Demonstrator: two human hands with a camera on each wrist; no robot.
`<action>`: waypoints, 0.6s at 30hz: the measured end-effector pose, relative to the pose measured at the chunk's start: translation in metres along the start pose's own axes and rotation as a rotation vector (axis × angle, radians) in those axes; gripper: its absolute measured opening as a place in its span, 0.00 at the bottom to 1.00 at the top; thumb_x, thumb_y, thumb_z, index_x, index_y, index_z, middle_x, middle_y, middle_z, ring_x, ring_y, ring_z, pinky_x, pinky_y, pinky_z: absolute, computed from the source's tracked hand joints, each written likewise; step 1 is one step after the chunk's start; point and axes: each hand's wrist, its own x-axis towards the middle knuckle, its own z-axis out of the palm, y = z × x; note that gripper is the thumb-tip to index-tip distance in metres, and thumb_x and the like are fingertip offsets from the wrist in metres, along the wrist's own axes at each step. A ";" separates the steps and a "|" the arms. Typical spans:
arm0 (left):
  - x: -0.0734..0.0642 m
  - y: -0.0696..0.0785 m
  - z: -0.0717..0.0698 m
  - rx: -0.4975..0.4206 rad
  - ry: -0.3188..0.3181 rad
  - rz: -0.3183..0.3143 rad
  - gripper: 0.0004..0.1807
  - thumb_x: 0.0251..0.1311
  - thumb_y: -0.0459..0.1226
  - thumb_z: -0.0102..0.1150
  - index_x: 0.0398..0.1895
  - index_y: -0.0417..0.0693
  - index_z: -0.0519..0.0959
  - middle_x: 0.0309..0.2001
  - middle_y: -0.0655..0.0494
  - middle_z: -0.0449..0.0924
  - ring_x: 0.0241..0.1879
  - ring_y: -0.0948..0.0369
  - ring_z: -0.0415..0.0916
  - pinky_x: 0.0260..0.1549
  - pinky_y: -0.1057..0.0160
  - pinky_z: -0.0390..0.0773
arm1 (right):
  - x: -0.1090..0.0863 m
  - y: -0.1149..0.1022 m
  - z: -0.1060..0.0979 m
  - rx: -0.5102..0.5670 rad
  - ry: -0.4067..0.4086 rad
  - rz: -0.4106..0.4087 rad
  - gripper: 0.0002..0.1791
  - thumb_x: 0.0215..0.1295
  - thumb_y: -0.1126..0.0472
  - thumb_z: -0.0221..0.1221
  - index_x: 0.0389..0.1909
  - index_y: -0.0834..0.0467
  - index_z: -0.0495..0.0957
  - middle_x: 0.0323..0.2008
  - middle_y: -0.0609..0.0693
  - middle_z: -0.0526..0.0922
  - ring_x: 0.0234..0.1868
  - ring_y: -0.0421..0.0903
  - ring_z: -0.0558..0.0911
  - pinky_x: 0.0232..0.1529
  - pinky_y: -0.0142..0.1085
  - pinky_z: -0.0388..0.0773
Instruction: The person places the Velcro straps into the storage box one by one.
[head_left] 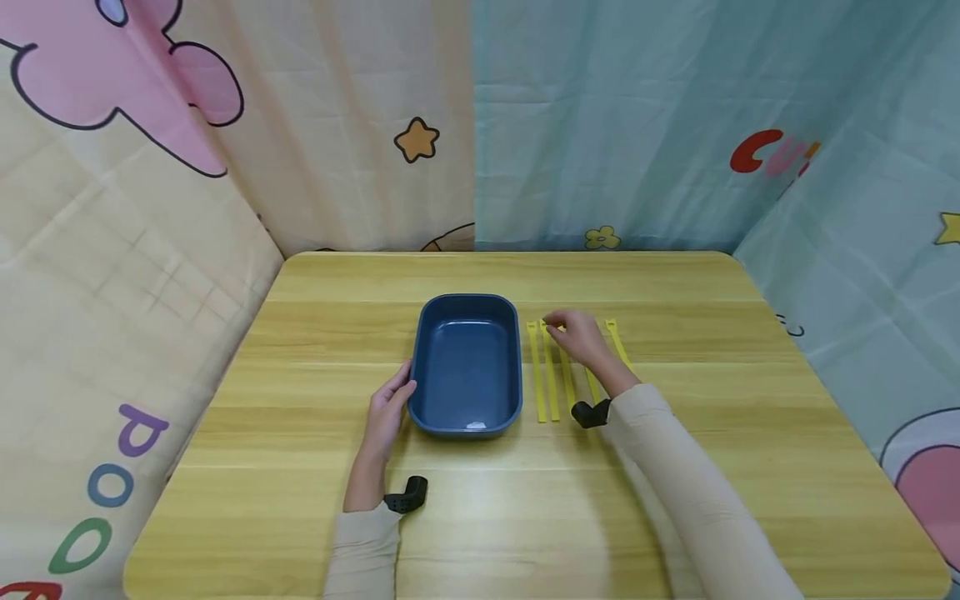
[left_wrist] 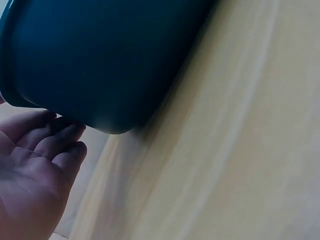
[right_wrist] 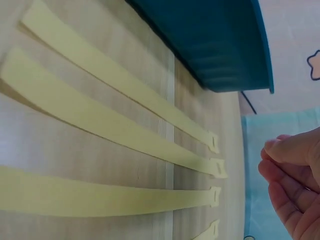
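Observation:
A dark blue rectangular basin [head_left: 467, 432] stands on the table. My left hand [head_left: 386, 412] holds its left side, thumb at the rim and fingers against the outer wall; in the left wrist view those fingers [left_wrist: 67, 145] touch below the rim. To the basin's right lie several yellow cable straps [head_left: 536, 375] with slotted heads at their far ends. Above those heads is my right hand [head_left: 577, 337], fingers loosely bent and thumb close to the index finger. In the right wrist view, nothing shows between these fingers [right_wrist: 287, 152], which are apart from the straps [right_wrist: 115, 120].
The wooden table [head_left: 300, 467] has rounded corners. Printed curtains [head_left: 337, 100] hang behind it and at both sides. Black wrist cameras [head_left: 408, 496] are worn on both wrists. My right forearm covers part of the rightmost straps in the head view.

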 end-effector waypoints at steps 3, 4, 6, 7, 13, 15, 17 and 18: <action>-0.005 0.011 0.005 0.044 -0.015 -0.007 0.25 0.58 0.41 0.46 0.58 0.41 0.59 0.60 0.49 0.55 0.59 0.60 0.49 0.54 0.66 0.55 | 0.009 0.001 0.003 -0.005 -0.037 0.000 0.12 0.55 0.66 0.53 0.40 0.65 0.76 0.37 0.56 0.78 0.39 0.50 0.75 0.41 0.43 0.71; -0.007 0.016 0.007 0.061 -0.018 -0.004 0.26 0.58 0.40 0.45 0.58 0.39 0.59 0.60 0.48 0.55 0.59 0.59 0.48 0.54 0.64 0.55 | 0.011 0.001 0.004 -0.010 -0.049 -0.004 0.12 0.55 0.66 0.53 0.40 0.65 0.76 0.37 0.56 0.78 0.39 0.50 0.75 0.41 0.43 0.71; -0.010 0.023 0.010 0.075 -0.014 -0.001 0.25 0.58 0.38 0.45 0.57 0.35 0.58 0.59 0.46 0.55 0.59 0.57 0.48 0.55 0.62 0.54 | 0.016 0.001 0.006 -0.018 -0.074 -0.007 0.12 0.54 0.67 0.54 0.41 0.65 0.75 0.38 0.57 0.77 0.39 0.51 0.74 0.40 0.42 0.71; -0.011 0.025 0.012 0.072 -0.009 -0.003 0.25 0.58 0.37 0.45 0.57 0.34 0.58 0.59 0.45 0.55 0.59 0.56 0.49 0.54 0.61 0.54 | 0.018 0.001 0.007 -0.022 -0.087 -0.009 0.13 0.54 0.67 0.54 0.41 0.66 0.75 0.38 0.57 0.77 0.40 0.51 0.74 0.40 0.42 0.71; -0.010 0.023 0.010 0.059 -0.026 -0.009 0.24 0.58 0.36 0.44 0.57 0.36 0.59 0.59 0.47 0.57 0.58 0.58 0.51 0.52 0.66 0.58 | 0.031 0.005 0.013 -0.099 -0.168 0.003 0.14 0.54 0.67 0.54 0.43 0.65 0.74 0.41 0.58 0.76 0.42 0.52 0.73 0.43 0.43 0.70; -0.010 0.021 0.009 0.061 -0.028 0.014 0.24 0.58 0.38 0.45 0.57 0.36 0.60 0.58 0.46 0.57 0.58 0.58 0.52 0.52 0.66 0.58 | 0.036 0.009 0.015 -0.127 -0.189 0.012 0.14 0.54 0.67 0.54 0.43 0.64 0.75 0.41 0.58 0.76 0.42 0.52 0.73 0.43 0.43 0.69; -0.011 0.022 0.010 0.062 -0.016 0.027 0.25 0.57 0.38 0.46 0.56 0.35 0.60 0.58 0.45 0.58 0.58 0.56 0.52 0.53 0.64 0.58 | 0.041 0.013 0.018 -0.146 -0.184 -0.011 0.13 0.52 0.67 0.56 0.40 0.63 0.76 0.39 0.57 0.77 0.39 0.51 0.74 0.40 0.42 0.71; -0.011 0.022 0.010 0.064 -0.016 0.040 0.25 0.57 0.38 0.46 0.56 0.34 0.60 0.58 0.44 0.58 0.58 0.55 0.52 0.53 0.62 0.57 | 0.043 0.014 0.019 -0.151 -0.193 -0.002 0.12 0.52 0.67 0.56 0.40 0.63 0.77 0.39 0.57 0.77 0.39 0.51 0.74 0.40 0.42 0.71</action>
